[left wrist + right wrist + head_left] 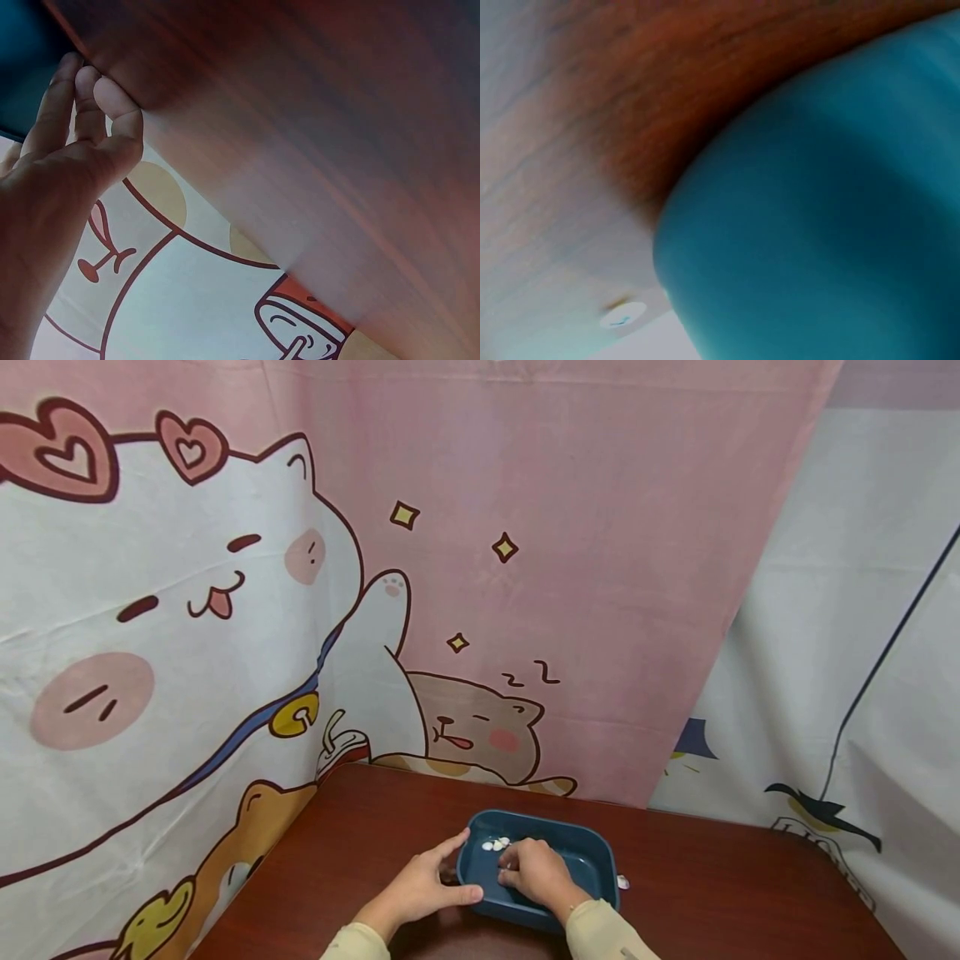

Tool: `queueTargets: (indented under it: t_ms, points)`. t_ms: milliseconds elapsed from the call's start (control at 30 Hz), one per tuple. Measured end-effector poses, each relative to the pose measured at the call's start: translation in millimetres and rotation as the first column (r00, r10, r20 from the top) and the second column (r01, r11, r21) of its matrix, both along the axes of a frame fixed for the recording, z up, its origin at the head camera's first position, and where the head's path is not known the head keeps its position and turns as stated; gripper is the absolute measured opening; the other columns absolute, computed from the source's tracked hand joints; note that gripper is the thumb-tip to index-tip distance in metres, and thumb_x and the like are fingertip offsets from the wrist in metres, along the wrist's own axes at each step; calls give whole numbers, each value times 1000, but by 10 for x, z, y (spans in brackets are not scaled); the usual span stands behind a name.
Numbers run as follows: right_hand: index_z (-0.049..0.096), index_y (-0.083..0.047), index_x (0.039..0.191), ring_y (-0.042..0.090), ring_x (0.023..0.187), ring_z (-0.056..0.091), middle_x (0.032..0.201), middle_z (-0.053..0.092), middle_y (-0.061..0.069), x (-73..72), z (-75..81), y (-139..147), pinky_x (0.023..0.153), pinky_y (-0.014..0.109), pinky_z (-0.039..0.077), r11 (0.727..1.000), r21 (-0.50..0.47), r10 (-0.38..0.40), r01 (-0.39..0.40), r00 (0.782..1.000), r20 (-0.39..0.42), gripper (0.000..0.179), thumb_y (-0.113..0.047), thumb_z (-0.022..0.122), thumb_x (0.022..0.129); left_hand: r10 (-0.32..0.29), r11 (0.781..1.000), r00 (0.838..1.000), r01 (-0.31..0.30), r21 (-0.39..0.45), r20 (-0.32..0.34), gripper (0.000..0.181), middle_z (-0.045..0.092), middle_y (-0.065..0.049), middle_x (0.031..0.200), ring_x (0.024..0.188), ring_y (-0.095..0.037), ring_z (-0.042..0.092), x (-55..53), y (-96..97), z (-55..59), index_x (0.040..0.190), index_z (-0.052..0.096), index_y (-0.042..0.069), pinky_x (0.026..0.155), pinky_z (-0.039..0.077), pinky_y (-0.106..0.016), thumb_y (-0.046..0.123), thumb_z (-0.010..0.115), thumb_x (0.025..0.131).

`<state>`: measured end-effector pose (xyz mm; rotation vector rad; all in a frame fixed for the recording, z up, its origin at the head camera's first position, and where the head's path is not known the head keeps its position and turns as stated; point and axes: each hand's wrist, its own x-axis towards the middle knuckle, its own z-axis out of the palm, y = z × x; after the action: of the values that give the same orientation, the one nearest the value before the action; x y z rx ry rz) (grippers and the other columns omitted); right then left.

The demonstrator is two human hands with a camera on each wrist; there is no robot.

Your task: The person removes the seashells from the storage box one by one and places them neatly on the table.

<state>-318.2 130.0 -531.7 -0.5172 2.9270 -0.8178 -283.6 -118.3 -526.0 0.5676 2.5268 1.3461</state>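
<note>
A dark blue rectangular basin stands on the table in the head view. Its left end is held by my left hand, the thumb at the near left rim and the fingers along the far left side. In the left wrist view those fingers bend against the basin's outer wall. Inside the basin my right hand reaches down with bent fingers; what lies between the fingertips is hidden. Several small white pieces lie in the basin beyond that hand. The right wrist view shows mostly the basin's blue wall.
One small white piece lies on the reddish-brown table, right of the basin; the right wrist view shows a white oval piece with a bluish mark. Cartoon-printed cloth hangs behind the table and along its left side.
</note>
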Motion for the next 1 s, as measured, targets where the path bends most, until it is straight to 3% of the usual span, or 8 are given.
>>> queueTargets:
  t_ms: [567, 1000]
  points:
    - [81, -16, 90, 9, 75, 63, 81, 73, -7, -15, -18, 9, 74, 42, 59, 1000, -5, 30, -30, 999, -15, 8, -21, 87, 88, 4, 1000, 1000, -4, 2, 7, 99, 54, -15, 161, 126, -30, 71, -8, 1, 5, 169, 35, 24, 104, 56, -60, 57, 83, 90]
    - [78, -17, 84, 10, 74, 60, 80, 72, -7, 21, 33, 54, 73, 40, 58, 998, -19, 65, -65, 998, 14, 8, -17, 87, 85, 6, 1000, 1000, -6, -3, 15, 97, 55, -16, 160, 118, -25, 72, -8, -3, 6, 169, 35, 25, 100, 58, -58, 56, 83, 90]
